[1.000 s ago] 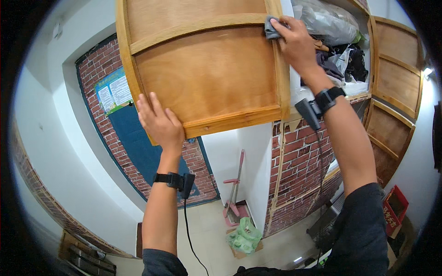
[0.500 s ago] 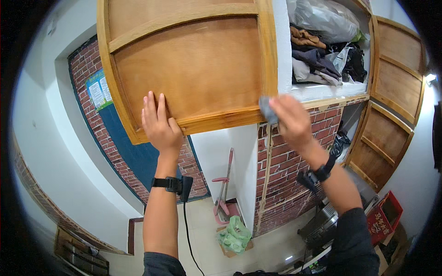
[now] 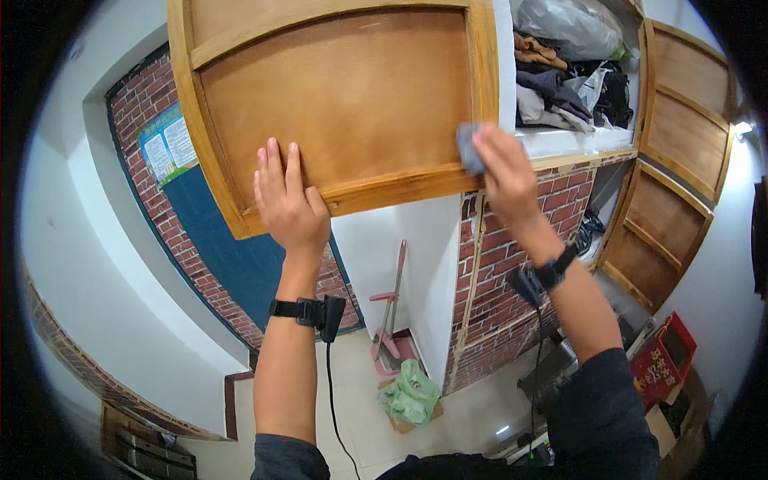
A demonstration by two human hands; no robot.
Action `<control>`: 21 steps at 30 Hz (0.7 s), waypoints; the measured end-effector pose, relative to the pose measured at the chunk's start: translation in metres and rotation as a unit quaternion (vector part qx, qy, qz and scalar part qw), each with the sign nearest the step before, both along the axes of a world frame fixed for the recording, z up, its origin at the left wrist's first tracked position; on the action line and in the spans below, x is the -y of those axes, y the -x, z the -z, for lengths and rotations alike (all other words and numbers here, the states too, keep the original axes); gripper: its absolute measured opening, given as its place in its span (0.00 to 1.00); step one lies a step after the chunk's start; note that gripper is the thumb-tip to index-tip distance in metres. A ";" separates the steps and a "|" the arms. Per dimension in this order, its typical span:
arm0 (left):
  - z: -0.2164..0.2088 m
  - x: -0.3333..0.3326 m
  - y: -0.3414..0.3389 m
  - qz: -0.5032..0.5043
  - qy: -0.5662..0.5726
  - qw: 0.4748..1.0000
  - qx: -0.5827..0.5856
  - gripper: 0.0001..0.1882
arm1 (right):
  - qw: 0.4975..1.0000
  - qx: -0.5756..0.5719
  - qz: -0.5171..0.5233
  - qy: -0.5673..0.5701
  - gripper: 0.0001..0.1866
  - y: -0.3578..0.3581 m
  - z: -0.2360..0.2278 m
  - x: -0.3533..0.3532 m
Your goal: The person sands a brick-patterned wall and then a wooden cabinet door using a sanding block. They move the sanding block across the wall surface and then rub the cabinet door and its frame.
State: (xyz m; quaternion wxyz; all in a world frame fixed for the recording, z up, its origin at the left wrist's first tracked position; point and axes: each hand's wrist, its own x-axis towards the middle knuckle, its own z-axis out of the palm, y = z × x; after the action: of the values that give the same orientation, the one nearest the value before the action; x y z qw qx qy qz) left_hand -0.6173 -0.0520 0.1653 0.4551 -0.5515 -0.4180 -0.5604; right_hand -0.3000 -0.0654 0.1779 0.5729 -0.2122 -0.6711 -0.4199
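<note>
An open wooden cabinet door with a framed panel hangs in front of me. My left hand lies with fingers stretched against its lower left part, the palm over the bottom rail. At the lower right corner, my right hand pinches a grey cloth against the door's right stile. The cloth looks folded or bunched, and it is slightly blurred. Both wrists wear black straps with small devices and cables.
To the right, an open cupboard holds folded clothes and a plastic bag; further open doors hang beyond. Below are a brick-patterned cabinet side, a pink dustpan, a green bag and a red box.
My right hand and the cloth have moved up along the door's right stile. The view has shifted a little, and my left hand stays flat on the door's lower left.
</note>
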 end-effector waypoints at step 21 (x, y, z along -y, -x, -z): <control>0.022 0.064 -0.028 0.405 0.018 0.906 -0.119 0.11 | 0.260 -0.289 -0.739 0.550 0.23 0.090 0.058 0.067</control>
State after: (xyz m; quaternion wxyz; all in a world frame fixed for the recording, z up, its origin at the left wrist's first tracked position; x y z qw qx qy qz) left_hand -0.5893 -0.1164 0.1428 0.2255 -0.7438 -0.1114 -0.6192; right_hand -0.3895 -0.1321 0.1196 0.5364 0.0043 -0.3972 0.7446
